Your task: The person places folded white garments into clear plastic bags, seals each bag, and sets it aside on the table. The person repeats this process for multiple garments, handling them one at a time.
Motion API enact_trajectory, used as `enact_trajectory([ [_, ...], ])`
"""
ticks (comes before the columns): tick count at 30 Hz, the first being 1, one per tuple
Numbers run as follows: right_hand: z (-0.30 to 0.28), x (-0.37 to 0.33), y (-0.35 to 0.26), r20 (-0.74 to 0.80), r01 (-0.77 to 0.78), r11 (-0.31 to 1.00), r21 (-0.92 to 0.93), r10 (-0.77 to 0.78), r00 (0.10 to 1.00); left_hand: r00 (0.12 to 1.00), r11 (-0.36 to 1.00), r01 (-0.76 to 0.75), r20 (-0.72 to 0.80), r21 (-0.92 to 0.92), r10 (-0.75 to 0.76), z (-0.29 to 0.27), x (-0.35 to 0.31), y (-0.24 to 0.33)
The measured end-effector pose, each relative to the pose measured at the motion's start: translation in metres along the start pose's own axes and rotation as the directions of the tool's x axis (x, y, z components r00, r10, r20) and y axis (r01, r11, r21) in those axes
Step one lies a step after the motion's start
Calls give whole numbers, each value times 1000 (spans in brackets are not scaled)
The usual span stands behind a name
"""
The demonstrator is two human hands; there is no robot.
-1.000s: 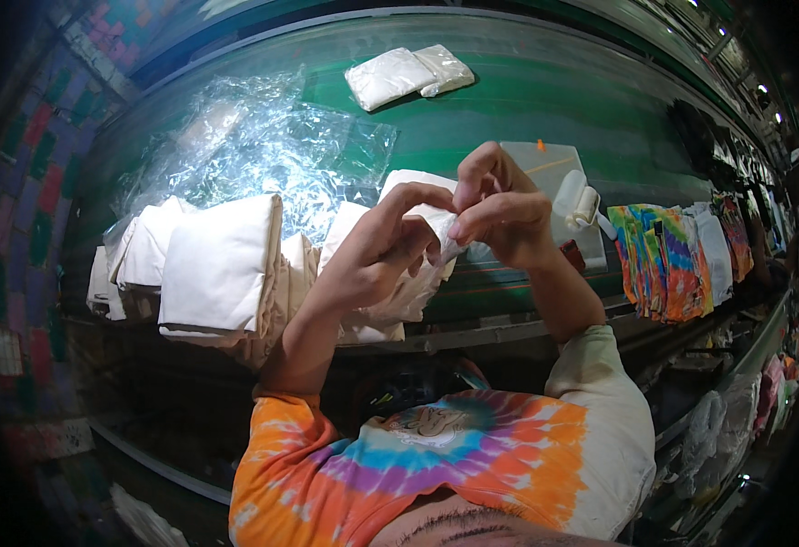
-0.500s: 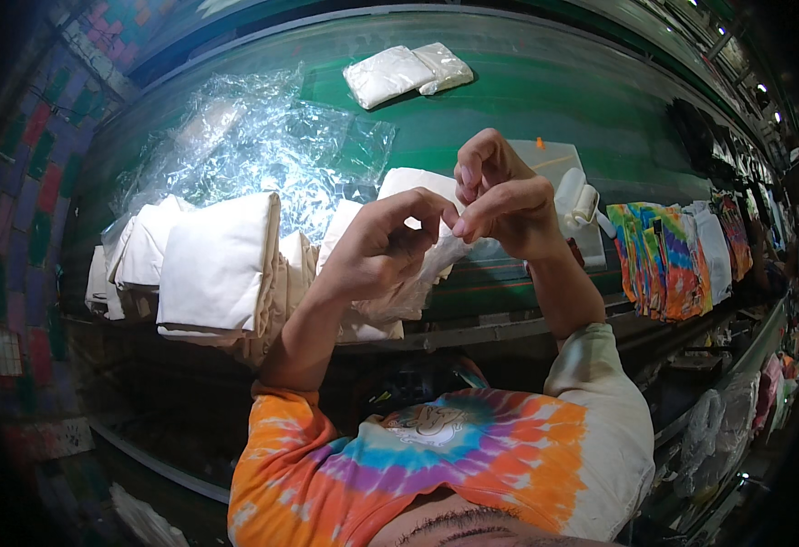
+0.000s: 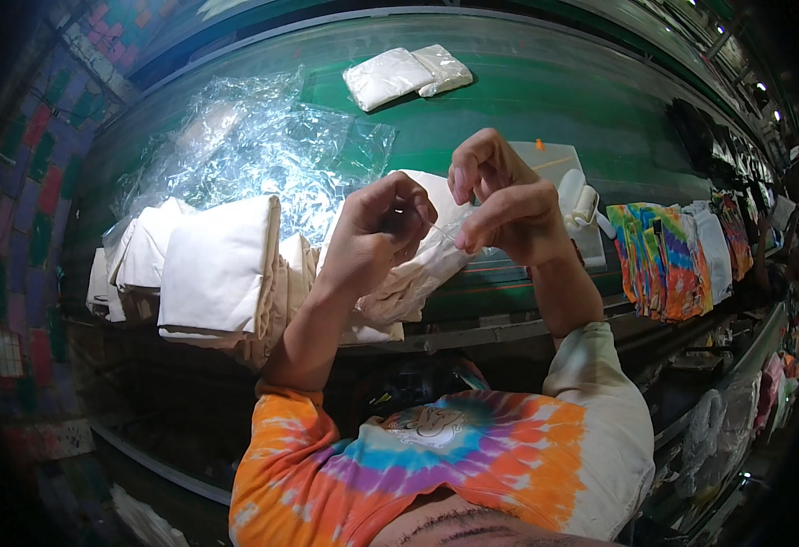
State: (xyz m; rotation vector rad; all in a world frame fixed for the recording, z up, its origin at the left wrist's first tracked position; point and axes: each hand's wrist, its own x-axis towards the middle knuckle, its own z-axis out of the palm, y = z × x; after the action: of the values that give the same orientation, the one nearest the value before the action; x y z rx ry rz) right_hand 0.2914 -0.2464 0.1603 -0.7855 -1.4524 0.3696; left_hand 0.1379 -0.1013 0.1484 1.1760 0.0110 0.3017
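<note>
My left hand (image 3: 383, 223) and my right hand (image 3: 511, 205) are raised over the front edge of the green table, fingertips a short gap apart. A thin, pale, clear strip (image 3: 443, 232) spans that gap, pinched at each end; its exact kind is too small to tell. Both hands are closed, with fingers curled. Just beneath them lies a cream folded cloth in a clear plastic bag (image 3: 422, 276), partly covered by my left hand. To the left of that hand stands a stack of folded cream cloths (image 3: 217, 264).
Loose clear plastic bags (image 3: 253, 137) are heaped behind the stack. Two wrapped white packets (image 3: 404, 75) lie far back on the green table (image 3: 545, 100). At right are a translucent sheet (image 3: 550, 164), a white roll (image 3: 583, 202) and tie-dyed folded cloths (image 3: 659, 260).
My left hand has drawn slightly up and left from my right fingertips, where the two were touching. A thin strip now shows between them; the bagged cloth below is more visible.
</note>
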Motion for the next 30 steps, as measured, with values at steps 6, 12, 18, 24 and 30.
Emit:
enact_trajectory([
  [6, -9, -4, -3, 51, 17, 998, -56, -14, 999, 996, 925, -90, 29, 368, 85, -2, -2, 11],
  [12, -12, -5, -2, 34, 23, 1000, 12, -24, 999, 948, 845, -283, 266, 453, 175, 2, 0, 6],
  [18, -6, -7, -5, 20, -22, 996, 92, 20, 1000, 827, 778, -438, 541, 451, 152, -8, 11, 14],
  [24, -2, -7, -11, 76, -26, 999, -19, 27, 997, 851, 634, -450, 517, 629, 92, 0, 3, 15],
  [30, 0, -9, -19, 43, -86, 981, -171, 95, 995, 883, 461, -468, 386, 754, 266, 4, 3, 4],
])
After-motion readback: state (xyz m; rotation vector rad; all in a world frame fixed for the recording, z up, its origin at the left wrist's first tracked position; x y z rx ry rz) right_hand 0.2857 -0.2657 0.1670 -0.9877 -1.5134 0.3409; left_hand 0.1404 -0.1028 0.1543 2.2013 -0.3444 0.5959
